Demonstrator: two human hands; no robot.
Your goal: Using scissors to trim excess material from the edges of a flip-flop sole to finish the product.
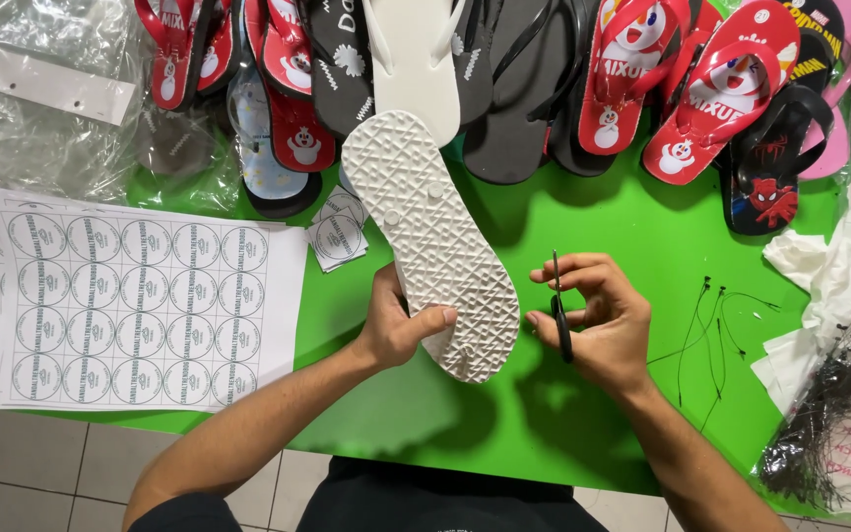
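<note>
Near desk edge: left hand (396,330) clamps white sandal (432,251) sole-up, thumb across heel. Sandal's long axis slants from heel at hand toward far edge. Right hand (598,320), just beside heel, pinches black scissors (560,317), blades upright.

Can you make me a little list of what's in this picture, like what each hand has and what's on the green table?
left hand: holds a white flip-flop, sole side up
right hand: holds small black scissors, blades pointing up
table: green
left of the hands: sheets of round stickers
far edge: row of red, black and white flip-flops
right side: thin black tag ties, white paper
</note>
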